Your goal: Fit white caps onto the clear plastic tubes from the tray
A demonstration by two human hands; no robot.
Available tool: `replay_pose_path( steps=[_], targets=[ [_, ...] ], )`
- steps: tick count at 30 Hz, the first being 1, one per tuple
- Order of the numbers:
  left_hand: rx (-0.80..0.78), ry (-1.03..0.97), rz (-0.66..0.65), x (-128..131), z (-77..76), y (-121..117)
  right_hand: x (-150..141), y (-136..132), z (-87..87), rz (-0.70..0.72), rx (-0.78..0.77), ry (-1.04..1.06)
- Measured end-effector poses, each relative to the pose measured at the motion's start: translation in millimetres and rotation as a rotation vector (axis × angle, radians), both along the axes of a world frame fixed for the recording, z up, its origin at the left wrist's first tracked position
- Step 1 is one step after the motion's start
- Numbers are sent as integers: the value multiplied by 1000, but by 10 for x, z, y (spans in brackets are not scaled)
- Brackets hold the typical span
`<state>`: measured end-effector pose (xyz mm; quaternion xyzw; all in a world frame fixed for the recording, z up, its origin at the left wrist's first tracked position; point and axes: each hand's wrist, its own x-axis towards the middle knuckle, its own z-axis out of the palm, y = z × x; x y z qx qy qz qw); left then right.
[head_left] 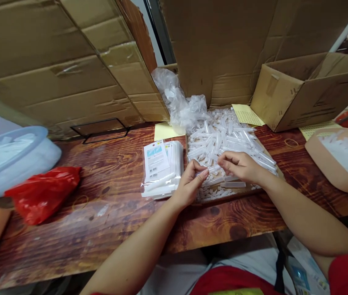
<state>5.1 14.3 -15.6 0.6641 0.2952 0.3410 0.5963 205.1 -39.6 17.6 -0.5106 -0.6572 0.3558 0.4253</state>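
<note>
Between my two hands is a small clear plastic tube (213, 169), held above a shallow cardboard tray (281, 174). The fingers of my left hand (190, 182) pinch its left end. At its right end, the fingertips of my right hand (237, 166) are closed together; whether they grip the tube or a small piece at its tip I cannot make out. Many clear tubes (223, 135) lie heaped in the tray, with small white bits along its near side. Left of the tray, close to my left hand, lies a stack of packaged cards in clear sleeves (158, 164).
A crumpled clear bag (183, 106) lies behind the tray. Yellow sticker sheets (247, 114) and an open cardboard box (303, 90) are at back right. A beige bin (321, 159) of white pieces stands right; a red bag (44, 192) and blue basin (17, 151) stand left.
</note>
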Motion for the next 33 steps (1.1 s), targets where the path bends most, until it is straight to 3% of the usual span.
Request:
replay_pose_path(
  steps=[3,8,13,16,18,22,24,27,30,33],
  targets=[
    [-112,-80,-49,7,7,-7,-14,3,-9,-6,95,-27],
    [-112,-100,-71,27,-3,-29,-81,4,-28,-76,28,-53],
    [-346,-226,-136,76,97,-42,-107,-20,1,-94,14,-73],
    [-361,-249,-167,53,175,-44,-111,-30,16,-86,78,-115],
    [-200,-194,-133,10,224,-53,-131,-28,17,-91,38,-76],
    [319,57,-28,-79,287,-67,-182,-13,1,-82,-148,68],
    [452,125,-15,-94,278,-48,-156,-4,-10,-103,-149,37],
    [576,170,38,-86,216,27,27,38,-24,-255,-4,-71],
    [746,321,127,-72,148,120,338,139,-48,-516,205,-163],
    [918,537,67,-57,112,172,604,272,-108,-674,316,-226]
  ],
)
